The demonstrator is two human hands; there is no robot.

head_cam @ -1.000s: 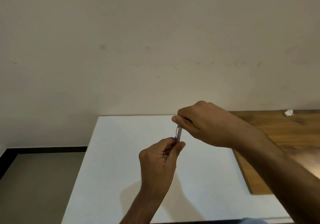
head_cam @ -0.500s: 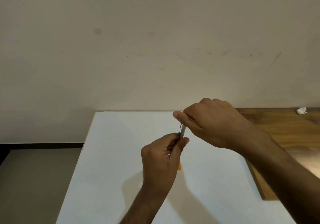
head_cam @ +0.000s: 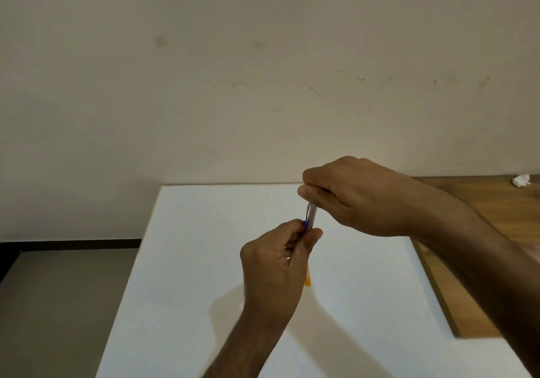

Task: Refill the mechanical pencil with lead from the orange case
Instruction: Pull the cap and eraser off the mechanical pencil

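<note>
The left hand (head_cam: 273,263) is closed around the lower part of the pencil (head_cam: 312,216), holding it nearly upright above the white table (head_cam: 204,246). The right hand (head_cam: 353,196) pinches shut on the pencil's top end, thumb and fingers pressed together just above the left grip; only a short silver stretch of barrel and a blue bit show between the two hands. Compared with a second ago, that bare stretch looks slightly longer and the right hand sits a little higher above the left — probably the cap or eraser end is being pulled off, or pushed on; the fingers hide which. A sliver of the orange case (head_cam: 308,278) peeks out just below and behind the left hand; whether it lies on the table or is held there I cannot tell. No lead is visible, so loading is either unfinished or hidden.
</note>
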